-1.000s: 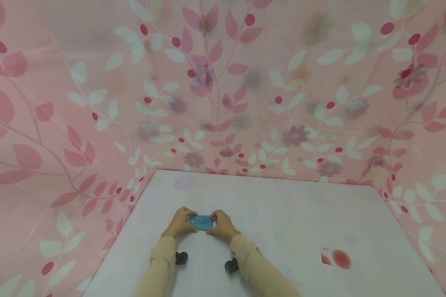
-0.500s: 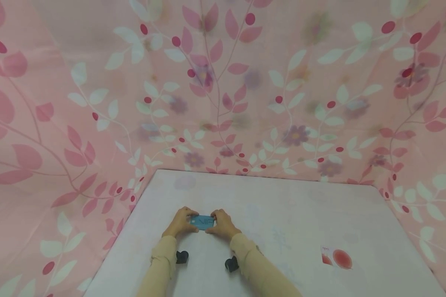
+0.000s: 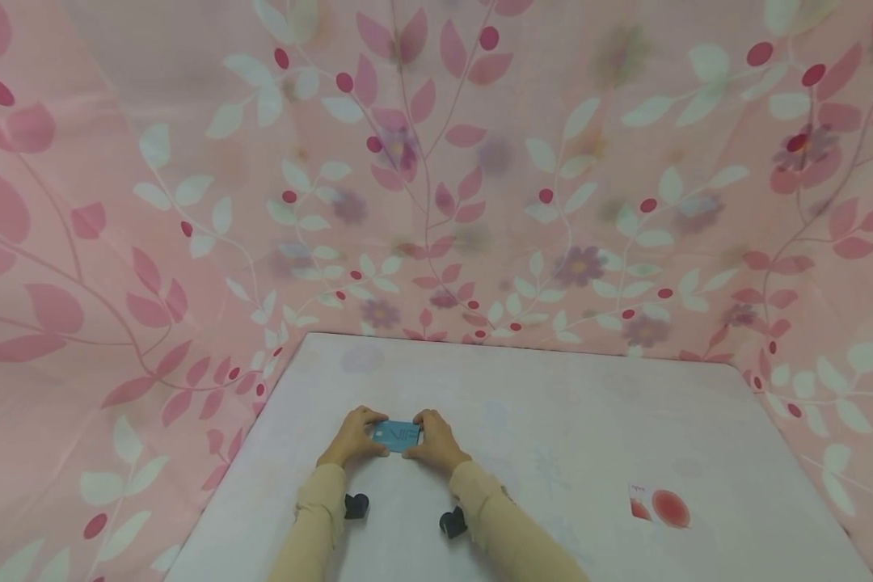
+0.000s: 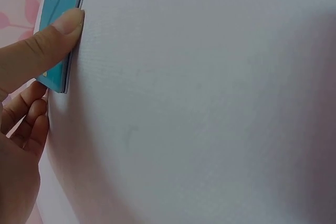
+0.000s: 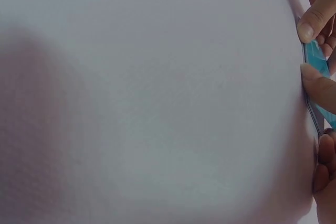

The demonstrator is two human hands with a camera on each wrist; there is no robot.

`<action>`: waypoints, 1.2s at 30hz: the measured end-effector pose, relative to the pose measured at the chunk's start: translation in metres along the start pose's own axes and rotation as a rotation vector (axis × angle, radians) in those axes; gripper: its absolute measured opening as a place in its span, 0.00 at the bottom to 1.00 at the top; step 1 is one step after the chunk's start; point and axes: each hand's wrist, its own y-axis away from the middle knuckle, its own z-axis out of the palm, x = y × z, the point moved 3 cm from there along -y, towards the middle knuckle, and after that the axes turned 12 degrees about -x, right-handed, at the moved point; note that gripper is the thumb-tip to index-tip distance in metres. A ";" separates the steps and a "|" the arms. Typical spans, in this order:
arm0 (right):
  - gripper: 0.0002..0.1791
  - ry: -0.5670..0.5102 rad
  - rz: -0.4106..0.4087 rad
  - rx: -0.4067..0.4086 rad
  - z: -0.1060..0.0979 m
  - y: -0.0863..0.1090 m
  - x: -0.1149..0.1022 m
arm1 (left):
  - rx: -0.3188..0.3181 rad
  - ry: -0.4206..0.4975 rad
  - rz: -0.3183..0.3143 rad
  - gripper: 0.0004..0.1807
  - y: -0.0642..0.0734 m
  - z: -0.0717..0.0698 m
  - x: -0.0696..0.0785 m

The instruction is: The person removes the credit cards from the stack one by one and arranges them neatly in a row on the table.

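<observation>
The left hand [image 3: 355, 436] and right hand [image 3: 438, 440] pinch opposite ends of a thin stack of flat rectangular cards, blue and dark-lettered on top [image 3: 396, 436], thumbs along its near long edge. The stack is left of centre over a white cloth-covered table [image 3: 553, 428], nearer its left edge than its right. Open surface stretches rightward to a flat red-and-white piece [image 3: 671, 508]; pink floral fabric [image 3: 436, 202] borders the far edge.
</observation>
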 end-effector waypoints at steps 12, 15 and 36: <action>0.38 0.056 -0.040 0.026 0.004 0.005 -0.001 | -0.001 0.006 -0.004 0.35 -0.001 0.000 -0.006; 0.36 0.078 -0.054 0.031 0.005 0.005 0.000 | -0.004 0.021 -0.001 0.37 0.000 0.000 -0.008; 0.35 0.023 -0.139 0.023 0.001 0.015 -0.001 | -0.070 0.068 -0.025 0.35 0.011 -0.012 0.006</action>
